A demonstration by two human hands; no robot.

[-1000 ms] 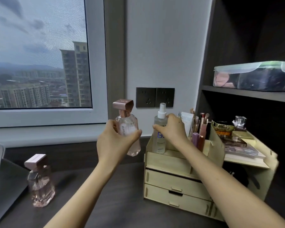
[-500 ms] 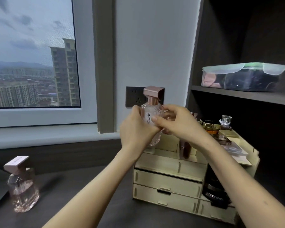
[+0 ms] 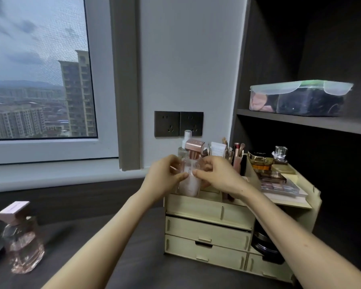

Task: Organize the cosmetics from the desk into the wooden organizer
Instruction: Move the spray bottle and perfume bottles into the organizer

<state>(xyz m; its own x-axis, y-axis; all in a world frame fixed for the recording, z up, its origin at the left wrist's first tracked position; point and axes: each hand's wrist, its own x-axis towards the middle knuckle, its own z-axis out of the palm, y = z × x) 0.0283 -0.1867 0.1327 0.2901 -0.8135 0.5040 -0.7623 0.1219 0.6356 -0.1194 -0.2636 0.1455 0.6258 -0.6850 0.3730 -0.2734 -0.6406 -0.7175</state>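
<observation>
Perfume bottle [image 3: 189, 180]: clear, with a rose-gold cap, upright at the front left top compartment of the wooden organizer [image 3: 206, 226]. Its base is down at the rim; I cannot tell whether it stands on the compartment floor.
Left hand [image 3: 165, 176]: grasps the bottle's left side, fingers curled round it.
Right hand [image 3: 215, 176]: grasps the bottle's right side, thumb and forefinger pinching its front.
Organizer: pale wood, on the dark desk [image 3: 123, 257], against the shelf unit, with drawers in its front.
Behind the bottle: a spray bottle [image 3: 184, 142], in the organizer's back left.
Top middle of the organizer: a white tube [image 3: 218, 149] and brushes [image 3: 238, 155], standing upright.
Top right of the organizer: a gold jar [image 3: 259, 161], a small glass bottle [image 3: 280, 153] and a flat palette [image 3: 279, 184].
Far left of the organizer: a second pink perfume bottle [image 3: 21, 243], upright on the desk, well apart.
Above the organizer: a lidded plastic box [image 3: 300, 99] on a shelf.
</observation>
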